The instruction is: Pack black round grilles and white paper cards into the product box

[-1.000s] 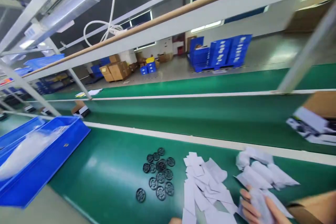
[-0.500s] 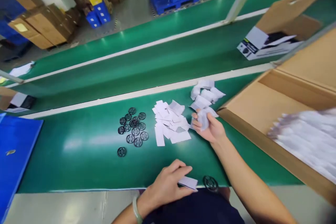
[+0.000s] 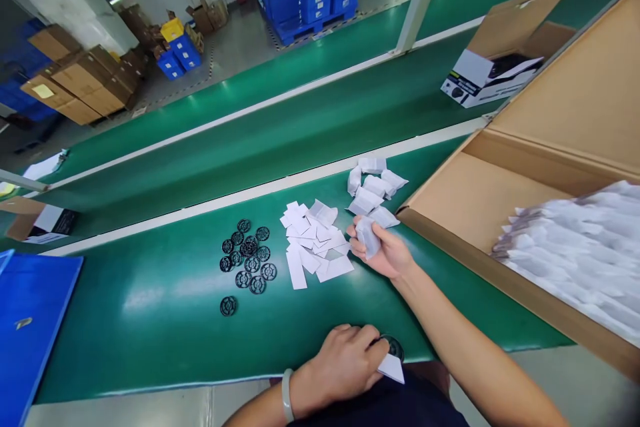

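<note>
My right hand (image 3: 381, 250) is closed around a small white packet (image 3: 367, 238) just above the green belt, between a scatter of white paper slips (image 3: 313, 240) and a small pile of white packets (image 3: 374, 187). My left hand (image 3: 345, 363) rests at the belt's near edge, its fingers pinched on a white slip (image 3: 392, 368) and touching a black round disc (image 3: 395, 347). A cluster of several black round discs (image 3: 249, 257) lies left of the slips, with one disc (image 3: 228, 306) lying apart.
A large open cardboard box (image 3: 505, 193) on the right holds stacked white bags (image 3: 580, 253). A blue bin (image 3: 30, 320) sits at the left. A smaller open carton (image 3: 495, 60) stands on the far belt; cardboard boxes and blue crates stand on the floor beyond.
The view tilted down from the frame overhead to the belt. My right hand drew the packet slightly nearer; my left hand shifted right along the edge onto the black disc.
</note>
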{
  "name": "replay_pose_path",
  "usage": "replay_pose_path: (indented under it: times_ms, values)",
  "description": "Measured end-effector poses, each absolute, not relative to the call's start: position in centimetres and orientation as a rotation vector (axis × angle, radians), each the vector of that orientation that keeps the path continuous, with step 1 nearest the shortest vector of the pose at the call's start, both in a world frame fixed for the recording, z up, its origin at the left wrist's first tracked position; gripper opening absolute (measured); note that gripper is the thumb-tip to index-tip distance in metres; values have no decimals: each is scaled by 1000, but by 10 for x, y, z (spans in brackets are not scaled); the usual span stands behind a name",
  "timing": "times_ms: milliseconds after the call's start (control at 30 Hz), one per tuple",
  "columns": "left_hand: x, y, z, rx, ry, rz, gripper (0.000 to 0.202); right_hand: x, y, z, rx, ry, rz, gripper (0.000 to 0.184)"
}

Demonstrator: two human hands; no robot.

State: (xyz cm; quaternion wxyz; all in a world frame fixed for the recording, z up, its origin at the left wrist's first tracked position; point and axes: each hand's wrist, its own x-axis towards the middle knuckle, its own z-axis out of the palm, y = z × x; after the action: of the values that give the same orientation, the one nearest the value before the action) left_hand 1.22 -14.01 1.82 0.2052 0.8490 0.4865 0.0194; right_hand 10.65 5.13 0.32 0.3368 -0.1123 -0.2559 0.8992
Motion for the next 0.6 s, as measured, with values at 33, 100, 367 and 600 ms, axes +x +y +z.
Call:
replay_pose_path:
  times_ms: [33, 100, 367, 600]
  values:
    - [11, -142, 17, 2347, 1393, 68, 32, 106, 49, 4, -247, -730, 2361, 31]
    - [10, -147, 12, 2313, 1469, 115, 34, 106, 45, 7, -121, -923, 2432, 34]
    - [-1, -161, -10, 2241, 1547, 436, 23, 91, 29, 10, -109, -1680, 2289, 35]
    - [4, -162, -30, 2105, 1545, 547, 17, 80, 33, 10, -501, -1399, 2035, 43]
